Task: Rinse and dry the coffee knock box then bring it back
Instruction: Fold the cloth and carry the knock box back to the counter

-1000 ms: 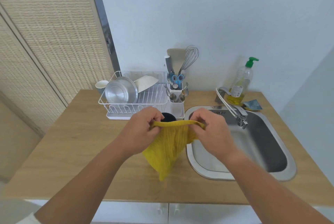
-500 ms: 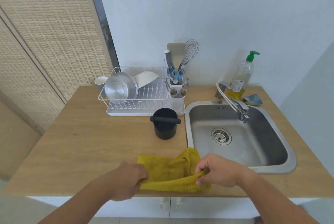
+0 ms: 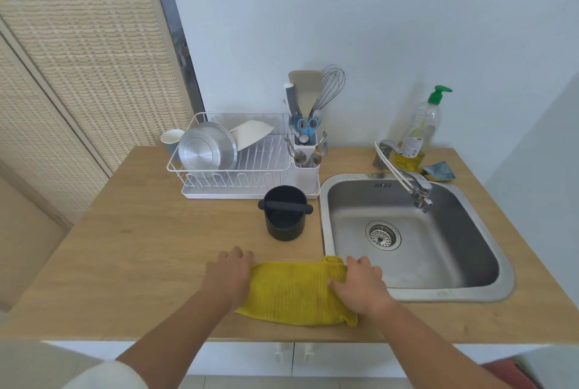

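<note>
The black knock box (image 3: 284,213), a round tub with a bar across its top, stands upright on the wooden counter (image 3: 131,257) just left of the sink (image 3: 410,235). A folded yellow cloth (image 3: 293,291) lies flat near the counter's front edge, in front of the box. My left hand (image 3: 230,279) rests palm down on the cloth's left end. My right hand (image 3: 363,285) presses on its right end, fingers curled over the fabric. Neither hand touches the knock box.
A white dish rack (image 3: 238,163) with a steel bowl and a utensil holder (image 3: 305,153) stands behind the box. The tap (image 3: 407,175), a soap bottle (image 3: 421,131) and a sponge (image 3: 438,170) line the sink's back edge. A cup (image 3: 171,139) sits left of the rack.
A second ago both hands held the cloth up in front of the knock box. They brought it down to the counter's front edge and now lie flat on it.
</note>
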Demonstrator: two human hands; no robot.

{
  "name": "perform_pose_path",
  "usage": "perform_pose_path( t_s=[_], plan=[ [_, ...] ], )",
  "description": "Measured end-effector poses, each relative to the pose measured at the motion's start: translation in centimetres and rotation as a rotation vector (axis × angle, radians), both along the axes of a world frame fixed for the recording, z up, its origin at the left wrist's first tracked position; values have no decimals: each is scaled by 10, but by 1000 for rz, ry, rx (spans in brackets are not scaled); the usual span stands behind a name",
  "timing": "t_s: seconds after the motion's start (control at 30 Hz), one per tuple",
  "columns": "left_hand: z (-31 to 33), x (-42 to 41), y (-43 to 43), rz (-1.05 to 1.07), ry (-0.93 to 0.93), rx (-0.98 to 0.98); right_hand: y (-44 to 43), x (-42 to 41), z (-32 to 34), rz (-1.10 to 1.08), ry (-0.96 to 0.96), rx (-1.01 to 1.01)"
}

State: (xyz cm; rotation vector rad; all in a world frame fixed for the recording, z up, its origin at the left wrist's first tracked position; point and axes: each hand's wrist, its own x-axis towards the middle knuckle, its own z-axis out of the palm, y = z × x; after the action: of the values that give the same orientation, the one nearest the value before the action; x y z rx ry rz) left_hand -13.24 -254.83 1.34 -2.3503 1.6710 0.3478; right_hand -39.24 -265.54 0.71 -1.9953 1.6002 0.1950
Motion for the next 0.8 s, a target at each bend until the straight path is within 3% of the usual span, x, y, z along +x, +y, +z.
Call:
perform_pose_path(
  t_s=[0.1, 0.23, 0.4, 0.53, 0.63, 0.8],
  plan=[
    [-6, -29, 8, -132, -87, -138, 7, 0, -11, -52, 19, -41],
    [-12, -74, 18, -264, 275, -187, 10, 4, -3, -168, -177, -51],
    [-13, -118, 25, 143, 810, -259, 9, 44, 35, -264, -464, 153],
    [-16, -101, 26, 674, 1291, -479, 23, 86, 69, -213, -705, 598],
    [-20, -60, 36, 938, 1217, -531, 18, 92, 74, -194, -704, 542],
    [-22, -7, 56, 826, 741, -359, 18, 76, 42, -42, -377, 286]
  ],
)
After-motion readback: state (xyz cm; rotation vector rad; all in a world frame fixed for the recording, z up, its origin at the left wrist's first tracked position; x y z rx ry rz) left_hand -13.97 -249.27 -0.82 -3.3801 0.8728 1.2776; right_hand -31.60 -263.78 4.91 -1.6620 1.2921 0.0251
